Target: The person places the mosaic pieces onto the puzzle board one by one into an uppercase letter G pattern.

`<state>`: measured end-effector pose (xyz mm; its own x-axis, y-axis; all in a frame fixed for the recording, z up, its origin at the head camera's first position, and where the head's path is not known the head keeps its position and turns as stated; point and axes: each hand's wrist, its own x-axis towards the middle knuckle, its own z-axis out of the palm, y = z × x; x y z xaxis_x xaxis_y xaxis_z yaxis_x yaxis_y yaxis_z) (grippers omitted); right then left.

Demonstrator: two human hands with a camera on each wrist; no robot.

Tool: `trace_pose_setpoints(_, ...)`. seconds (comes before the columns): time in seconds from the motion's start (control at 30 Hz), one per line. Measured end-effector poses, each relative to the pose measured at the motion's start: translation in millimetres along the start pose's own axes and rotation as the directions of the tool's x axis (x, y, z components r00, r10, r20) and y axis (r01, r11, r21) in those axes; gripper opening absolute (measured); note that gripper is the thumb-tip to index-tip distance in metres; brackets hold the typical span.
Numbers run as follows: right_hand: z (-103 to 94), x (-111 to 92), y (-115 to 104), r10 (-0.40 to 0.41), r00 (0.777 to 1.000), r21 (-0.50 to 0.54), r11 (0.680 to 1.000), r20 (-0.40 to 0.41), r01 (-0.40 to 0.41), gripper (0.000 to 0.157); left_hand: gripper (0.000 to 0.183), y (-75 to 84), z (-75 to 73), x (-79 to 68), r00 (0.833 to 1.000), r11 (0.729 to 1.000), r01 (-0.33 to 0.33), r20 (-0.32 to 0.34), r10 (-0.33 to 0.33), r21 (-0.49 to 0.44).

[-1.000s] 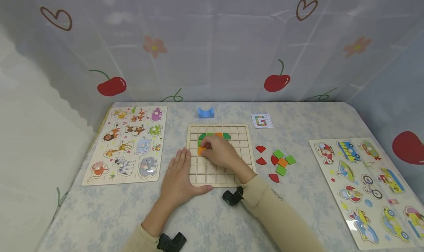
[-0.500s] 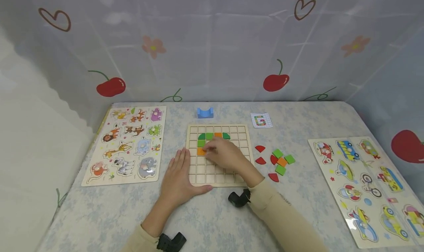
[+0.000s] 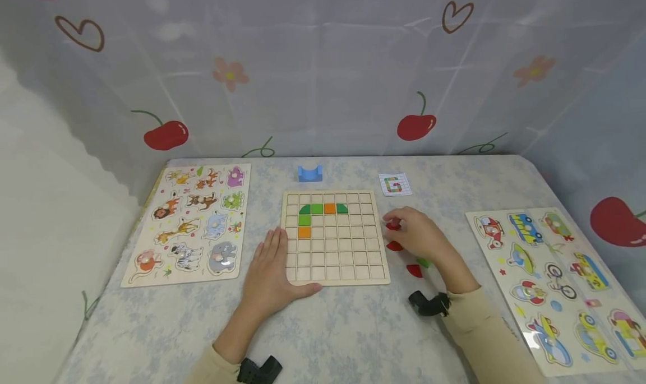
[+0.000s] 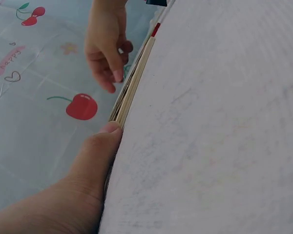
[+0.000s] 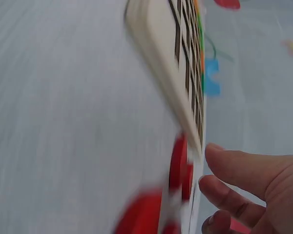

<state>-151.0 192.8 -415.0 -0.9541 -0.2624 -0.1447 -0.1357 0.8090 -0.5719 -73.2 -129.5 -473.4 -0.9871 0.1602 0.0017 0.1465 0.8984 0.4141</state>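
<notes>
Right hand (image 3: pixel 415 235) shifted from board (image 3: pixel 346 243) to red pieces (image 3: pixel 395 246), fingers parted, green tile (image 3: pixel 423 262) half-hidden, left hand (image 3: pixel 268 274) outstretched

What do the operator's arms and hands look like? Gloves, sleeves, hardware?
Both hands, left and right, are bare, with no gloves or rings visible. Plain beige long sleeves, left and right. A black, elbow-shaped unit sits at each wrist, left and right. No cables visible.
</notes>
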Motion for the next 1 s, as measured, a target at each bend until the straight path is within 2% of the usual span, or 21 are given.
trace_pose_setpoints(0.2,-25.4,-16,34,0.112,0.994,-0.096,0.989,-0.008,-0.112,0.044,0.142,-1.2,-0.2,-0.8,1.0,1.0,-0.001,-0.008,0.001,-0.01)
trace_pose_setpoints(0.37,-31.3,-23,46,0.125,0.992,-0.15,0.981,0.014,-0.122,0.043,0.141,-1.2,-0.9,-1.3,1.0,1.0,0.003,-0.006,-0.003,-0.013)
trace_pose_setpoints(0.73,-26.7,-22,50,0.107,0.994,-0.089,0.99,0.001,-0.107,0.026,0.141,0.3,-1.7,-1.2,1.0,1.0,0.007,0.001,-0.007,-0.027)
trace_pose_setpoints(1.0,-26.9,-22,53,0.114,0.993,0.029,0.993,0.006,-0.115,0.019,0.141,0.9,-1.5,-0.6,1.0,0.999,-0.001,-0.004,0.001,-0.032)
